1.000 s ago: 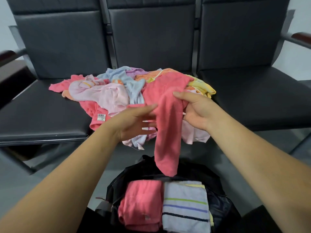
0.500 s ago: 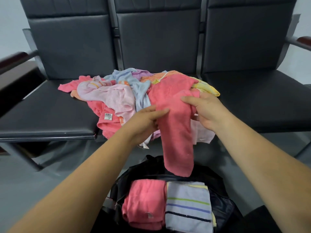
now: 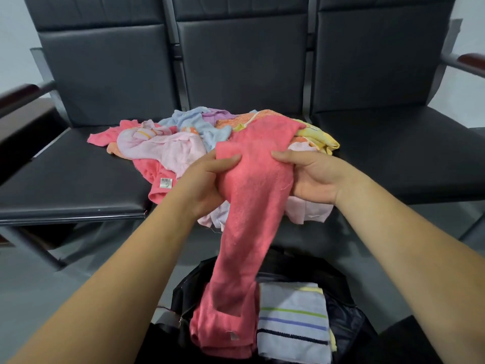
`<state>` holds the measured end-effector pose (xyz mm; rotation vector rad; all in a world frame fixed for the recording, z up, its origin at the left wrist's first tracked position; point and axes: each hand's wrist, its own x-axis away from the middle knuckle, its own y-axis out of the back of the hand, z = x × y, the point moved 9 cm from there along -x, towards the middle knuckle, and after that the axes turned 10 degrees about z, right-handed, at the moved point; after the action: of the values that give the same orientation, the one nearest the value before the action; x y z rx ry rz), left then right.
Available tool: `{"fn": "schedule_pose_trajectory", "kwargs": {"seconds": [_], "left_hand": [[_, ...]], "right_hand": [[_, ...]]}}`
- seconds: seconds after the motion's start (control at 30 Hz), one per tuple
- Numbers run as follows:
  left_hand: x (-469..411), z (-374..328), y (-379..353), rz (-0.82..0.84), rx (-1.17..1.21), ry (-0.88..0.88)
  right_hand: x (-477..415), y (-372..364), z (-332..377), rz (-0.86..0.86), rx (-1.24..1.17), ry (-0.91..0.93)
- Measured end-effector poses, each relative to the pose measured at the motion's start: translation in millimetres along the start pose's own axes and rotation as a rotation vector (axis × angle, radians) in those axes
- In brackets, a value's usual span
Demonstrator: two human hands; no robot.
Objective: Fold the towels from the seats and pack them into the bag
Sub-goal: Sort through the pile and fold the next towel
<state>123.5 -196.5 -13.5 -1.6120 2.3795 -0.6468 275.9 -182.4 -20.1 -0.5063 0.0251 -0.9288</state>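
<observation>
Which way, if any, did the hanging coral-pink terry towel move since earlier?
Yes, downward: the hanging coral-pink terry towel now overlaps the folded pink towel in the black bag.

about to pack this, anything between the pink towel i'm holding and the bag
Nothing visible blocks it. The pink towel, gripped by left hand and right hand, hangs over the open bag, where a folded pink towel and striped towel already lie.
</observation>
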Motion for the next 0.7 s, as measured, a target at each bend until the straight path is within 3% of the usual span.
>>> {"fn": "schedule_pose_trajectory", "kwargs": {"seconds": [0.1, 0.3, 0.47, 0.6, 0.7], "left_hand": [[0, -6, 20, -0.097, -0.271, -0.004], [5, -9, 15, -0.106, -0.223, -0.027], [6, -18, 6, -0.144, 0.027, -0.104], [9, -27, 7, -0.129, -0.078, -0.145], [13, -34, 15, -0.128, -0.213, -0.156]], "right_hand": [[1, 14, 7, -0.079, 0.041, 0.063], [9, 22, 16, -0.156, 0.094, 0.071], [14, 14, 27, -0.006, -0.231, 0.163], [17, 4, 6, 0.099, -0.072, -0.061], [16, 8, 16, 0.071, -0.011, 0.007]]}}
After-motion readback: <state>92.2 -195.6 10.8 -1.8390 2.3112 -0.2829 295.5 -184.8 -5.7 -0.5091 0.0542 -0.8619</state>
